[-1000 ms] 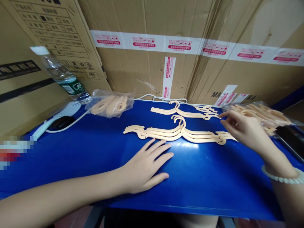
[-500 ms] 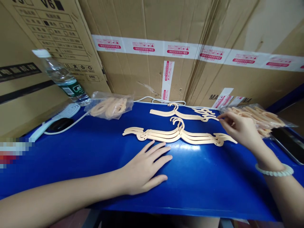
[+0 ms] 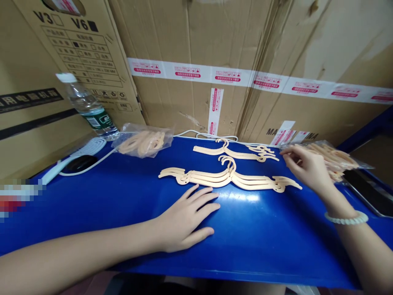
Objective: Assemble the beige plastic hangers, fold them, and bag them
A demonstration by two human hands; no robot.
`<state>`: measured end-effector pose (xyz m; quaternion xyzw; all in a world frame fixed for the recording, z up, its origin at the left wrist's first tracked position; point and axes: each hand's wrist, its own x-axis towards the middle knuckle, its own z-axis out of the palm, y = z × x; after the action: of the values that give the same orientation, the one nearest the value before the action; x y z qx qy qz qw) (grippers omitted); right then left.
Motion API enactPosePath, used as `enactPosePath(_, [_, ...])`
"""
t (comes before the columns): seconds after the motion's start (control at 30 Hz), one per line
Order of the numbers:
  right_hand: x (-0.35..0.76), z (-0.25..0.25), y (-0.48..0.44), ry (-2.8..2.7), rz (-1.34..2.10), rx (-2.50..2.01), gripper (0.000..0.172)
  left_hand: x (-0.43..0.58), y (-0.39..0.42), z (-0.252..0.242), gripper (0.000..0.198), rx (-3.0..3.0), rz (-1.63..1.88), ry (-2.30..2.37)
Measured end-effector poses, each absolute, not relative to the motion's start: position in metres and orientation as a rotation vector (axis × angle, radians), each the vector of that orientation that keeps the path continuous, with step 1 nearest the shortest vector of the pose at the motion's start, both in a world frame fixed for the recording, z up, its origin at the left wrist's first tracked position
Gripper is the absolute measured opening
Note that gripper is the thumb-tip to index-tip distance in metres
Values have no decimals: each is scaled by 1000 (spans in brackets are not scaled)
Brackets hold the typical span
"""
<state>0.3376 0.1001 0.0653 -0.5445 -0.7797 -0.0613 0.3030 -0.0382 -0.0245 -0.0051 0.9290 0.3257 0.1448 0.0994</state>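
The left hand (image 3: 184,221) is lying palm down on the blue table (image 3: 260,246), with its fingers spread and holding nothing. Its fingertips are resting just beside the near edge of the near hangers (image 3: 211,185); whether they are touching cannot be told. These hangers are lying nested, hooks pointing to the far side, with curved end pieces showing at both left and right.

Beyond them, the far hanger (image 3: 241,156) is lying roughly parallel, its left arm ending bluntly and its right arm carrying a curved end. A cluster of loose pieces (image 3: 264,149) is lying just behind that right end. The right hand (image 3: 308,166) is hovering to the right of the curved tip, thumb and index finger drawn close together. No piece is showing between them; whether they are gripping anything cannot be told.

Judging by this posture, the step in hand is appearing to be positioning at the right end of the far hanger. Working on that tip would be calling for a light, precise pinch, without disturbing the cluster. To the right, the bagged parts (image 3: 333,157) are lying behind the wrist.
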Motion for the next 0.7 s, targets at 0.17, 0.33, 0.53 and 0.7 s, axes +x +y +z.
enactPosePath(0.17, [337, 66, 100, -2057, -161, -1431, 22, -37, -24, -5, 48, 2745, 459, 960])
enactPosePath(0.33, [337, 69, 97, -2058, -144, -1453, 19, -37, -24, -6, 48, 2746, 484, 962])
enactPosePath(0.53, [338, 68, 99, -2048, -142, -1466, 20, -37, -25, -5, 48, 2754, 504, 960])
enactPosePath(0.7, [340, 68, 98, -2084, -182, -1427, 19, -37, -25, -5, 48, 2744, 479, 966])
